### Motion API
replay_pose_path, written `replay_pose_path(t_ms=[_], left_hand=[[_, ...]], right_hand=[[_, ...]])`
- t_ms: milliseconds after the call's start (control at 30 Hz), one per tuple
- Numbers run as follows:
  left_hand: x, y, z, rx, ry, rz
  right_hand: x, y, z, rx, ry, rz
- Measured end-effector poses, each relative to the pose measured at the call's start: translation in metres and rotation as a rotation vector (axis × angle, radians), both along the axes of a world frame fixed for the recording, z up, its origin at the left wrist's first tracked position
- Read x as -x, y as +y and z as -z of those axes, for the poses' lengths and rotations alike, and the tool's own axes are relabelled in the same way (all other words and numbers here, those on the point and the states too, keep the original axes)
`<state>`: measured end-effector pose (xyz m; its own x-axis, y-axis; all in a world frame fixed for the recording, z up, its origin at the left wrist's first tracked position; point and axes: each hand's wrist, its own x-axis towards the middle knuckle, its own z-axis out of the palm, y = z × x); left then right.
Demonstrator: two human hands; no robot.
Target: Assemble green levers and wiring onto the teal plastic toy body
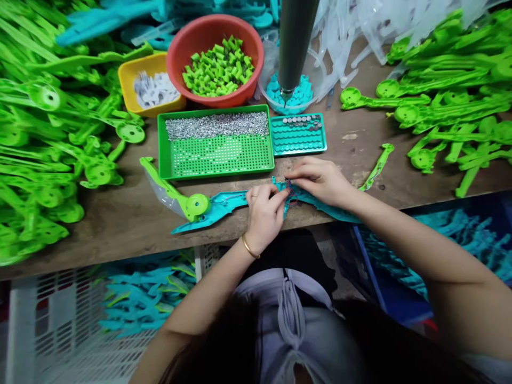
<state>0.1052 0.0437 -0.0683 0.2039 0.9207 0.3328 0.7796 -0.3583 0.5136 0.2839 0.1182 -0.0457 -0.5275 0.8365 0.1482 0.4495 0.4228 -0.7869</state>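
Observation:
A bow-shaped blue plastic shell [228,205] lies along the table's front edge, with a green arm with a round hub [197,205] attached at its left end. My left hand [267,213] is closed on the shell's middle, thumb and fingers pressing near its centre. My right hand [320,181] pinches at thin red and blue wires [293,196] over the same spot. The exact point between its fingertips is partly hidden. Another green arm [376,168] sticks up at the shell's right end, its joint hidden behind my right forearm.
Ahead stand a green tray of screws [216,173], a teal tray of small round metal pieces [300,151], a red bowl of green parts [176,58] and a yellow container [125,80]. A dark vertical tool [296,42] hangs above. Green parts [48,133] are heaped left and right.

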Motion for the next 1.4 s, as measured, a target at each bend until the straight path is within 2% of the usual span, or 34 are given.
replay_pose_path(t_ms=[167,300,567,867,1067,1400], left_hand=[[0.000,-0.001,0.002,0.008,0.008,0.028],[0.001,0.000,0.001,0.022,-0.007,0.024],[0.001,0.000,0.000,0.080,-0.075,-0.017],[0.004,-0.002,0.007,0.003,-0.002,0.053],[0.004,-0.001,0.006,-0.005,0.046,0.077],[0.003,0.002,0.006,0.052,0.089,0.101]], right_hand=[[-0.001,-0.001,0.014,-0.109,-0.191,-0.007],[0.001,-0.007,0.018,-0.173,-0.265,0.009],[-0.004,-0.010,0.015,-0.265,-0.315,-0.057],[-0.001,-0.012,0.011,-0.379,-0.446,-0.095],[-0.001,-0.015,0.010,-0.521,-0.497,-0.106],[0.003,-0.016,0.004,-0.484,-0.542,-0.096]])
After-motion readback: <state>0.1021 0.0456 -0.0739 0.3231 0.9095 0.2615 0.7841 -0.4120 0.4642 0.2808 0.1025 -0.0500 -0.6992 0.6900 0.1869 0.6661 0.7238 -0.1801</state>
